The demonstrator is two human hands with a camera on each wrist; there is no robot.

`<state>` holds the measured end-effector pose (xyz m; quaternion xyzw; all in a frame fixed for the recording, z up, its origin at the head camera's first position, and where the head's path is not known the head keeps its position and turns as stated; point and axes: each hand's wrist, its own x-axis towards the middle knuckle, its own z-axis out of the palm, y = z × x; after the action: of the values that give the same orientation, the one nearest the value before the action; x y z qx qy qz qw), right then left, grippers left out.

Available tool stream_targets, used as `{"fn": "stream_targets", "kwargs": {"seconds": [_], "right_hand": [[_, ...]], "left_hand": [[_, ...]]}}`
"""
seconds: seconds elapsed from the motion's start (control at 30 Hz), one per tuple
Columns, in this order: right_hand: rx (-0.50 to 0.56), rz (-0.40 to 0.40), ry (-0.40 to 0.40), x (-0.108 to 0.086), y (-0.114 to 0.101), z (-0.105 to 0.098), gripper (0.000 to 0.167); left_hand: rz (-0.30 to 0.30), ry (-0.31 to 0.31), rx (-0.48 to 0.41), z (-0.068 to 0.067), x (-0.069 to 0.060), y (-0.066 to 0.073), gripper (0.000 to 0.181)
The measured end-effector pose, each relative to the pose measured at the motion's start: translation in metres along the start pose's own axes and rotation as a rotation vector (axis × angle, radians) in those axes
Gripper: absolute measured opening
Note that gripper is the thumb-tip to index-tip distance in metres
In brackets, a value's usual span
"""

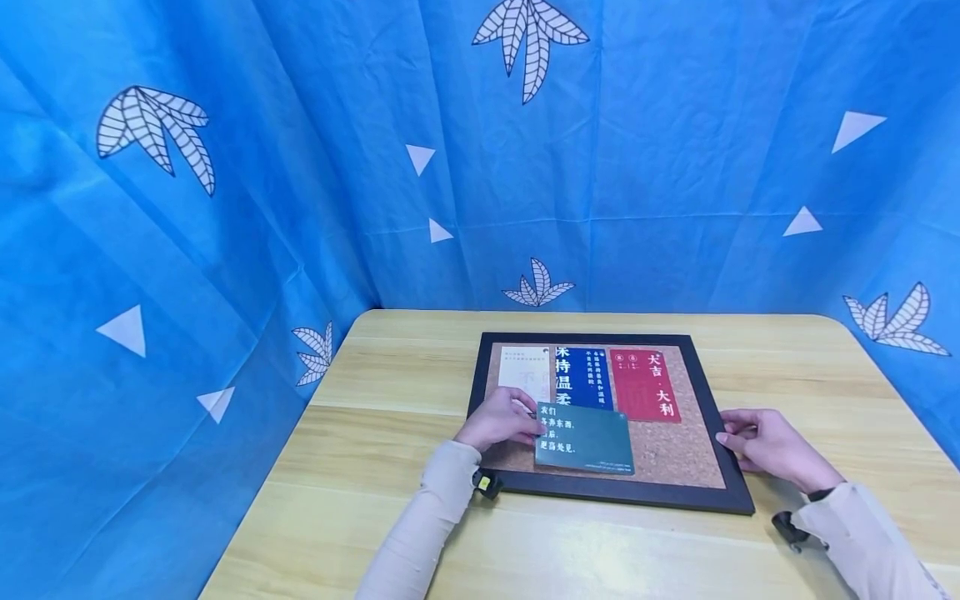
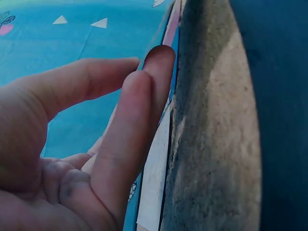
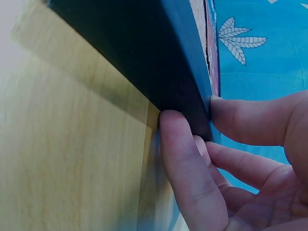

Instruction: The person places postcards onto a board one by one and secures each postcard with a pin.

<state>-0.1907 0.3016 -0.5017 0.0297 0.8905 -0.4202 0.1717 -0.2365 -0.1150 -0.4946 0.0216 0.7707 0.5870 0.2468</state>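
Note:
My left hand [image 1: 501, 418] pinches the left edge of a green card [image 1: 596, 437] with white lettering. The card lies over the lower part of a black-framed cork board [image 1: 678, 454]. From the left wrist view, thumb and fingers [image 2: 127, 139] come together close above the cork; the green card cannot be made out there. At the board's right side, my right hand [image 1: 776, 446] grips the frame, thumb on top and fingers against the outer side and underside [image 3: 187, 163]. Along the board's top lie a white card [image 1: 517, 360], a blue card [image 1: 581, 379] and a red card [image 1: 637, 387].
Beneath the board is a light wood table [image 1: 397, 392]. A blue curtain [image 1: 645, 158] with white leaf and triangle prints hangs behind it and on the left. Small black devices [image 1: 487, 483] are at both wrists.

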Motion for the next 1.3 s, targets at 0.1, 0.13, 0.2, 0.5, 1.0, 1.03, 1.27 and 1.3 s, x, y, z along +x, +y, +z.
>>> {"fn": "stream_targets", "kwargs": {"seconds": [0.1,0.13,0.2,0.5,1.0,1.03,1.27,1.3], "right_hand": [[0.003,-0.005,-0.002,0.0,0.0,0.0,0.059],[0.002,-0.007,-0.002,0.0,0.0,0.0,0.058],[0.0,-0.01,-0.003,-0.001,-0.001,0.0,0.058],[0.005,-0.023,0.005,-0.001,0.0,0.0,0.057],[0.008,-0.022,0.002,-0.003,0.0,0.0,0.057],[0.008,-0.022,0.002,-0.003,-0.001,0.0,0.058],[0.003,-0.021,0.0,-0.002,-0.001,0.0,0.057],[0.004,-0.02,0.0,-0.002,-0.001,0.0,0.057]], "left_hand": [[-0.012,-0.007,0.04,0.002,-0.001,0.0,0.028],[-0.012,-0.007,0.058,0.003,-0.001,0.0,0.028],[-0.007,-0.001,0.102,0.004,-0.002,0.0,0.027],[0.003,0.038,0.286,0.01,-0.007,0.001,0.027],[-0.02,0.084,0.382,0.018,-0.008,0.007,0.042],[-0.019,0.085,0.384,0.018,-0.008,0.007,0.042],[-0.052,0.102,0.408,0.02,-0.008,0.009,0.042],[-0.053,0.103,0.414,0.02,-0.008,0.01,0.041]]}}
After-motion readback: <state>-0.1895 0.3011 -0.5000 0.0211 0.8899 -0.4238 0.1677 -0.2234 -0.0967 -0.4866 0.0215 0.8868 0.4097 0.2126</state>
